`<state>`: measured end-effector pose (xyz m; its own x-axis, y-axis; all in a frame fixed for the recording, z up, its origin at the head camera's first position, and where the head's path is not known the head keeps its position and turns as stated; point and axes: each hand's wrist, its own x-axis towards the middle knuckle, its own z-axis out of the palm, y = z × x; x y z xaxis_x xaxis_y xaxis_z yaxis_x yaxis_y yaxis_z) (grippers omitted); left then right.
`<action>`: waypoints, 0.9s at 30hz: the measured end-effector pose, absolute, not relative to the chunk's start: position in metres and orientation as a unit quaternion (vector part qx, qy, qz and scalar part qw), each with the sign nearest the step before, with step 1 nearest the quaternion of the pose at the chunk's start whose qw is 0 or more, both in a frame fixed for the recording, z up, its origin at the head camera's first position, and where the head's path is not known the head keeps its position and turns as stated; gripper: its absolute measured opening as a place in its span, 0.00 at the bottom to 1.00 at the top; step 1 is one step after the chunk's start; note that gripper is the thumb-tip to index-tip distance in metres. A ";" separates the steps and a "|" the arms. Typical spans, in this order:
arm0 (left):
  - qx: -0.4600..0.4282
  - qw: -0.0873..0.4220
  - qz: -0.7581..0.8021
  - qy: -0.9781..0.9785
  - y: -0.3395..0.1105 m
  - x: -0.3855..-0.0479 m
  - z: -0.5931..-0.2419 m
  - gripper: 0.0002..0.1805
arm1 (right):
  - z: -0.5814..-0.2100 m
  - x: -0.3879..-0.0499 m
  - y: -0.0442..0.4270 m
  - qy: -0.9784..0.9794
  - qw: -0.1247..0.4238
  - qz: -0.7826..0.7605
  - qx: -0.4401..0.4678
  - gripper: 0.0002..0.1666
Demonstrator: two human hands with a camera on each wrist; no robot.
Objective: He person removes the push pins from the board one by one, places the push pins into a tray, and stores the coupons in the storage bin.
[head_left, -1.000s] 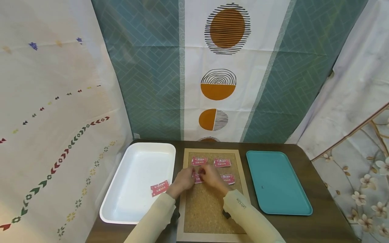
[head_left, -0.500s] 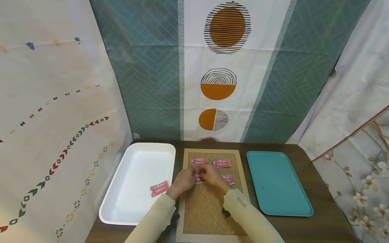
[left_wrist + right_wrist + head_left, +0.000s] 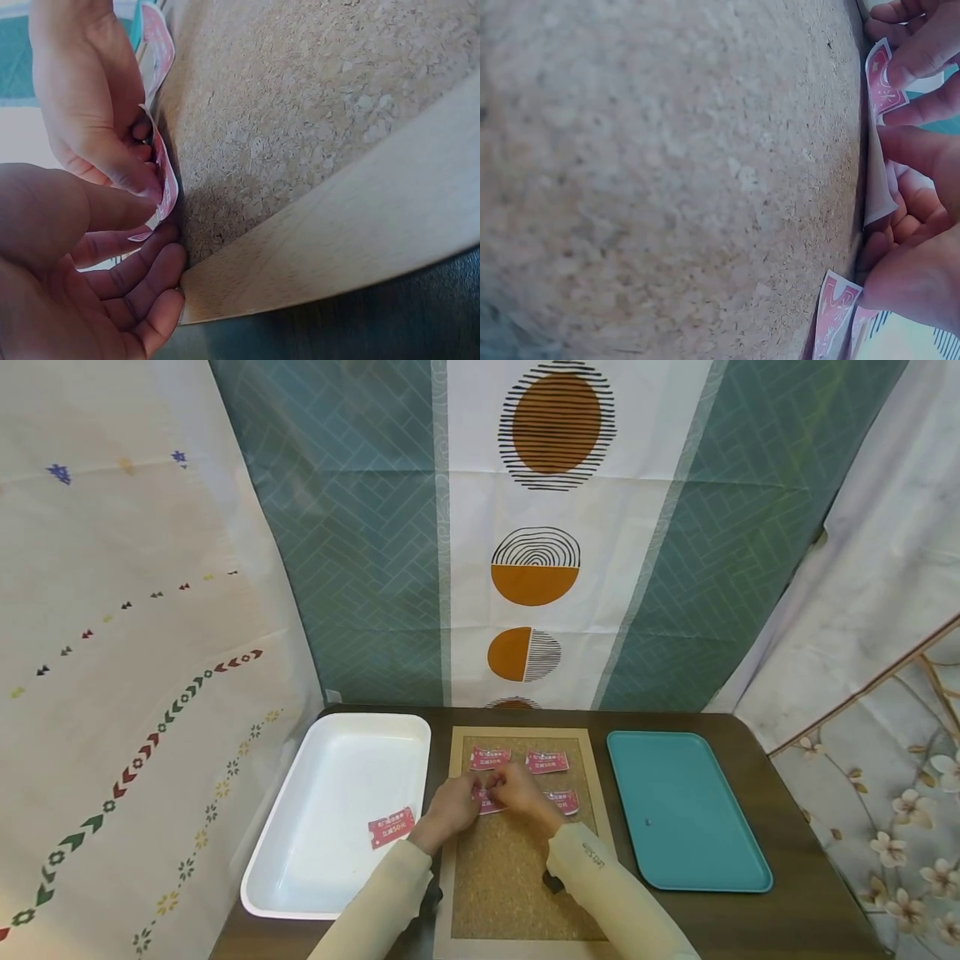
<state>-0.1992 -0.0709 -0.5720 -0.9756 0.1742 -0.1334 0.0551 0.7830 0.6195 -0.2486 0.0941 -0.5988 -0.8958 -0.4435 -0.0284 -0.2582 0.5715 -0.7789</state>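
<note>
Left hand [image 3: 453, 805], right hand [image 3: 519, 791] nearly unmoved — both pinch-tight on pink coupon [image 3: 491, 804]; long axis left-to-right

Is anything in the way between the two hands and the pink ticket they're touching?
Nope, nothing I can see. The left hand and right hand both pinch the pink ticket over the cork board. The far ticket lies beyond it, not in between.

2 arms [image 3: 384, 892] extended forward | left grip [image 3: 452, 806] pinching | right grip [image 3: 521, 791] pinching, just beside left
</note>
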 end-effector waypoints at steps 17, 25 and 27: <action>0.063 0.087 0.330 0.938 -0.075 -0.199 -0.581 0.12 | -0.603 -0.250 0.094 0.868 0.137 -0.437 -0.193 0.02; 0.069 0.084 0.328 0.939 -0.074 -0.200 -0.580 0.11 | -0.603 -0.249 0.094 0.870 0.138 -0.437 -0.181 0.02; 0.069 0.085 0.329 0.938 -0.073 -0.200 -0.578 0.11 | -0.602 -0.250 0.095 0.870 0.138 -0.438 -0.178 0.03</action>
